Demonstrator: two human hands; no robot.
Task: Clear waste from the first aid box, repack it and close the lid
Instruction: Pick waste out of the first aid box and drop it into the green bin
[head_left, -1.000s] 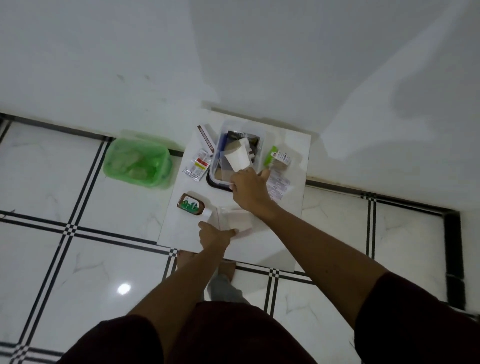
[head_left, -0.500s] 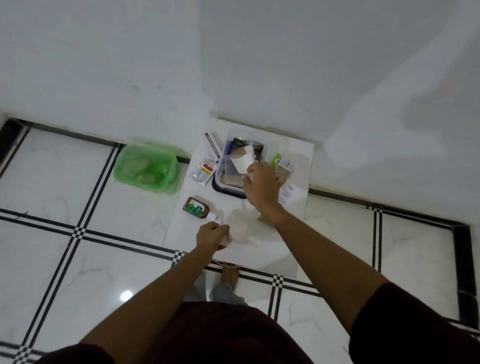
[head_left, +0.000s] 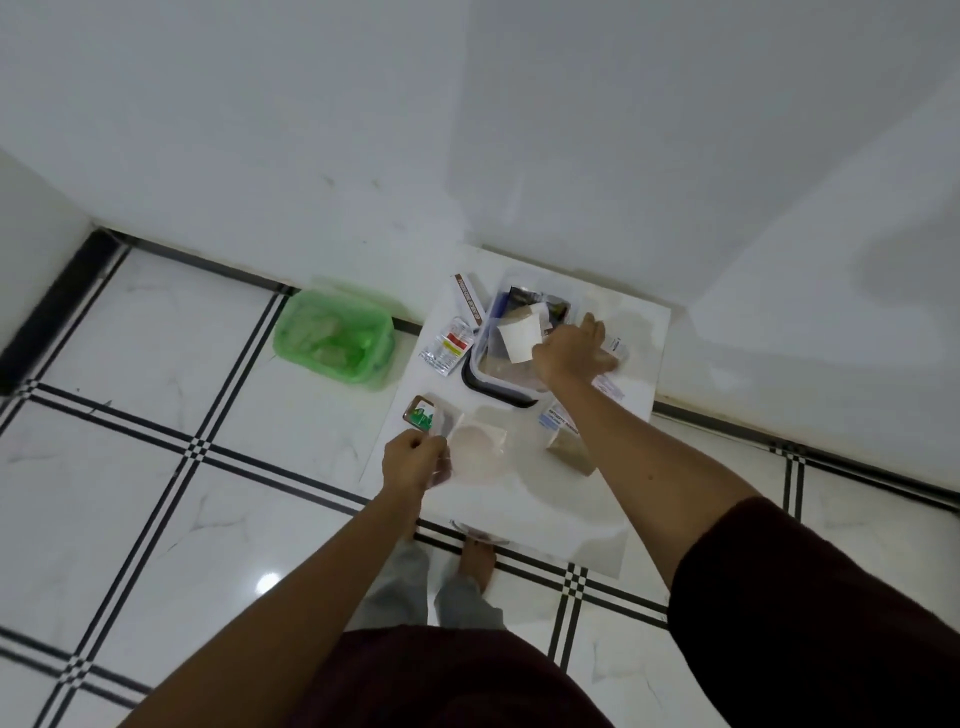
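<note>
The open box (head_left: 511, 358) sits on my white board (head_left: 639, 338) by the wall, with a sachet (head_left: 448, 345) and carton (head_left: 466, 297) to its left and a green tub (head_left: 332, 338) farther left on the floor. My right hand (head_left: 569, 353) reaches past the box's right rim onto something small; I can't tell its grip. My left hand (head_left: 413, 462) pinches a clear wrapper (head_left: 475, 449) beside a brown bottle (head_left: 420, 414).

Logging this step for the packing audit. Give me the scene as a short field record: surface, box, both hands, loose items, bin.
surface: white square board on tiled floor
box: clear plastic first aid box, open, with a white card and packets inside
left hand: pinching a clear plastic wrapper
right hand: reaching over the box's right side; grip unclear
loose items: small brown bottle, foil sachet
bin: green plastic tub, left of board
</note>
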